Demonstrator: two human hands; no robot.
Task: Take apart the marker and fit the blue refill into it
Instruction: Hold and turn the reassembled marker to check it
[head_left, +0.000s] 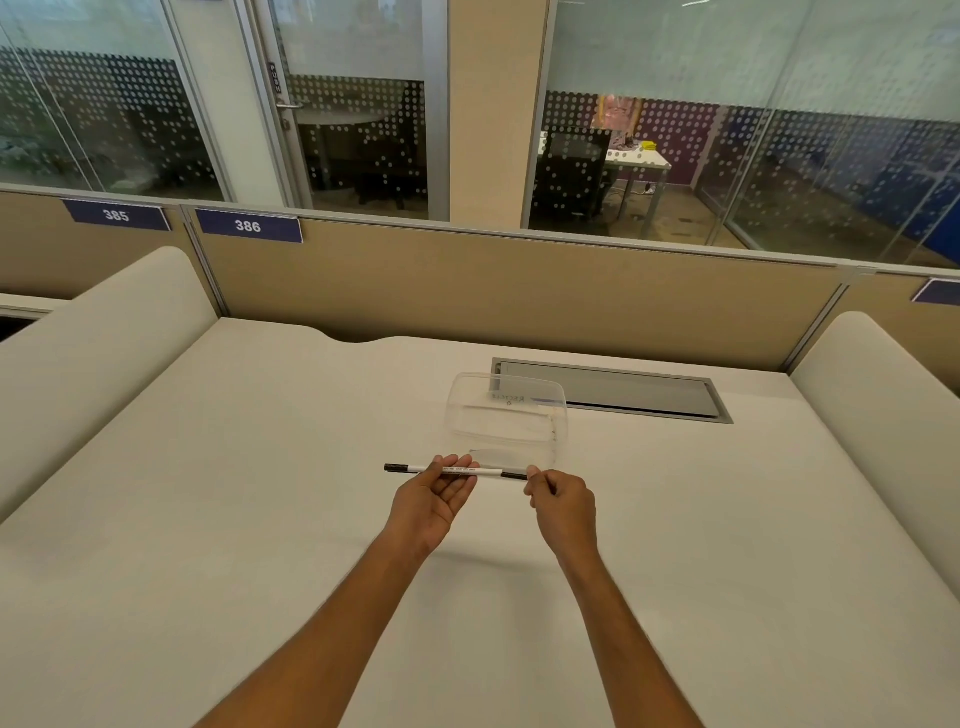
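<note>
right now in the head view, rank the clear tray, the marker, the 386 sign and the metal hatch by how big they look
1. metal hatch
2. clear tray
3. 386 sign, though it is farther off, so unsure
4. marker, long but very thin

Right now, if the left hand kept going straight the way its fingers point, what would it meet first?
Probably the clear plastic tray, just beyond the fingertips of the left hand, which holds the marker. Depth is unclear, so the hand might pass above the tray's near rim.
</note>
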